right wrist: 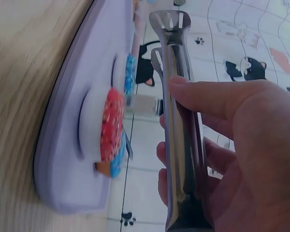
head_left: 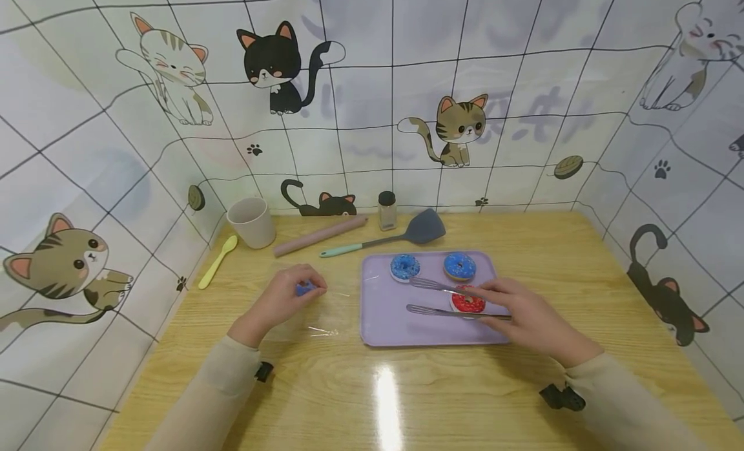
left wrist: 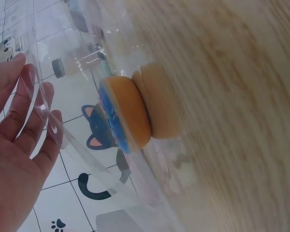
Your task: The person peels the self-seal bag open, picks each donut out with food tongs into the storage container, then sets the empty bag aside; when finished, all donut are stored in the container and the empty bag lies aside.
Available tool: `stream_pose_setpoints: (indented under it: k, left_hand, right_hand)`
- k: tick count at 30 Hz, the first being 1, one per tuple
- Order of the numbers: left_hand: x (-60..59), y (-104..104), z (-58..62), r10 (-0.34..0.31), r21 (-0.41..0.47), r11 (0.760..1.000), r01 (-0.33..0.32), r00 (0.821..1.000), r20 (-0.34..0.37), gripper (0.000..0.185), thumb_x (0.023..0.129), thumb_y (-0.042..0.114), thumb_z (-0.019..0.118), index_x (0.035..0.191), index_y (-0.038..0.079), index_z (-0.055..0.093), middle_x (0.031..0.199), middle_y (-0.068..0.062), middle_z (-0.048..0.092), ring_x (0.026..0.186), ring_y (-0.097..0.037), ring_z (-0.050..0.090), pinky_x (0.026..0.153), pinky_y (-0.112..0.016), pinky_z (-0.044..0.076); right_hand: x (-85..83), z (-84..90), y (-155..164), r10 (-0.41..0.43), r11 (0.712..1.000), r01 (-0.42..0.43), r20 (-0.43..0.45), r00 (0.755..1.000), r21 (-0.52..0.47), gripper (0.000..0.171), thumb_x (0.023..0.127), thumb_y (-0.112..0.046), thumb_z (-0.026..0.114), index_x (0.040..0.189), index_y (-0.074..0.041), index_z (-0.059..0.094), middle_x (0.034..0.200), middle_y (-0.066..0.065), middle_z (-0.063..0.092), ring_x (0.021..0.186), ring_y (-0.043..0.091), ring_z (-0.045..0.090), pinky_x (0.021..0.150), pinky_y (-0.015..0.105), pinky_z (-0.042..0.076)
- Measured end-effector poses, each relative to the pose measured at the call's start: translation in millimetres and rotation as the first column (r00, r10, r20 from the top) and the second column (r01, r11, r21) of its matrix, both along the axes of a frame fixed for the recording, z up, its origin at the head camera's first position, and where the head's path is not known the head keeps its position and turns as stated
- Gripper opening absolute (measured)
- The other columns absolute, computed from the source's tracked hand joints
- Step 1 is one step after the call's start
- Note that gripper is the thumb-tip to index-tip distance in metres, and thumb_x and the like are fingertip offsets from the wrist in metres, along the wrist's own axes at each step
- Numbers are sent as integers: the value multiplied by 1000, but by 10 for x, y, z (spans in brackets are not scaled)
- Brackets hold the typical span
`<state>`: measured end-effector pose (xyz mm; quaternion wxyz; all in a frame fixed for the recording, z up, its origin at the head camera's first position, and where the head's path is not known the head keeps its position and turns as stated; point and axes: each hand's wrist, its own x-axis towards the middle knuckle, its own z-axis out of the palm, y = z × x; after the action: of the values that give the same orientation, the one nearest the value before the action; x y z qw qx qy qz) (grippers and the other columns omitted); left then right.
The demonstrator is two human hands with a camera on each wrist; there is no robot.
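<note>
1 blue doughnut (head_left: 305,287) sits bagged under the left hand (head_left: 283,300) near the counter's left edge; the right hand (head_left: 526,318), its grip closed on tongs (head_left: 447,299), has 3 left on the tray (head_left: 401,325)

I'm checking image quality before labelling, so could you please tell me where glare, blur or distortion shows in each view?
Head view: wide-angle bending curves the wall tiles, and a bright glare streak lies on the table near the purple tray. Left wrist view: the wood is smeared by blur, and the clear plastic film catches reflections. Right wrist view: the tongs are fairly sharp; the red donut is soft.
</note>
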<state>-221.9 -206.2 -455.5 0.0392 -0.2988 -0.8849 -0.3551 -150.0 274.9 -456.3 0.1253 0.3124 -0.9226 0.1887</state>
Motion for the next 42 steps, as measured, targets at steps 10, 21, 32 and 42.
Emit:
stream_pose_setpoints:
  k: [10,21,32,42]
  left_hand:
    - [3,33,29,1,19,1000,-1,1000,-9,6,94,12,77,95,17,75,96,6,71,87,-11,64,82,-42,59]
    - [28,37,24,11,20,1000,-11,1000,-4,8,93,9,77,95,16,75,95,5,71,87,-12,64,82,-42,59]
    - [6,30,21,14,13,1000,-13,1000,-17,8,94,11,77,95,19,75,97,7,71,89,-11,66,82,-38,58]
    - [10,30,30,15,8,1000,-15,1000,-13,7,95,12,75,94,19,75,98,7,72,91,-12,66,85,-40,58]
  right_hand:
    - [-75,-15,-373,48,999,-46,74,996,-27,51,88,-20,84,136,-20,69,128,0,66,114,18,63,86,39,56]
    - [-180,-45,-727,92,996,-93,97,991,6,49,92,-26,79,139,-23,67,123,-2,67,108,12,62,85,37,55]
    - [-302,-115,-994,148,989,-146,140,979,-25,49,94,-26,77,141,-21,65,128,-2,66,118,16,62,98,40,54]
    - [-416,-187,-1257,121,992,-125,164,979,11,48,94,-29,78,140,-23,66,133,0,66,122,19,62,100,41,55]
